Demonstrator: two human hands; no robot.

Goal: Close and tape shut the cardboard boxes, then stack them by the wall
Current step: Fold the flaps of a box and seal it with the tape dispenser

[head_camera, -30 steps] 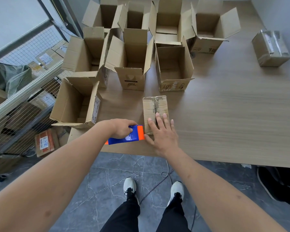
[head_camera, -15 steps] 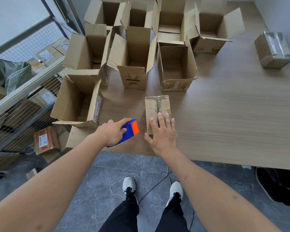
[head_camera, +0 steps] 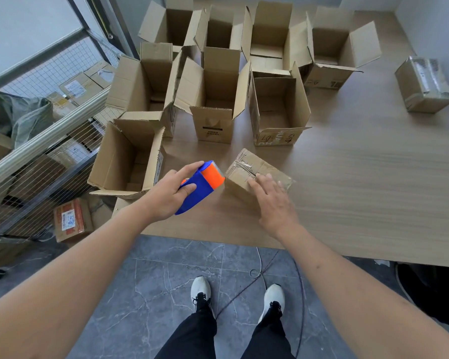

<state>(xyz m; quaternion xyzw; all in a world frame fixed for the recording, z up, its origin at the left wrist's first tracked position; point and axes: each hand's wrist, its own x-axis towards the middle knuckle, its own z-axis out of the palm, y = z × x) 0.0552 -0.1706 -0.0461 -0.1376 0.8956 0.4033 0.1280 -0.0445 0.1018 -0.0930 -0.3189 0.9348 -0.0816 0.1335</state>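
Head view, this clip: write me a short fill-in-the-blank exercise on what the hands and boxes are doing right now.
1. The left hand grips a blue and ____ tape dispenser.
2. The right hand rests on the small ____ box at the table's near edge.
3. The sealed box at far right sits next to the ____.
4. The big box behind the dispenser has its flaps ____.

Missing words: orange; taped; wall; open

Open boxes (head_camera: pixel 213 99) crowd the table's (head_camera: pixel 373 190) far left; right side free.
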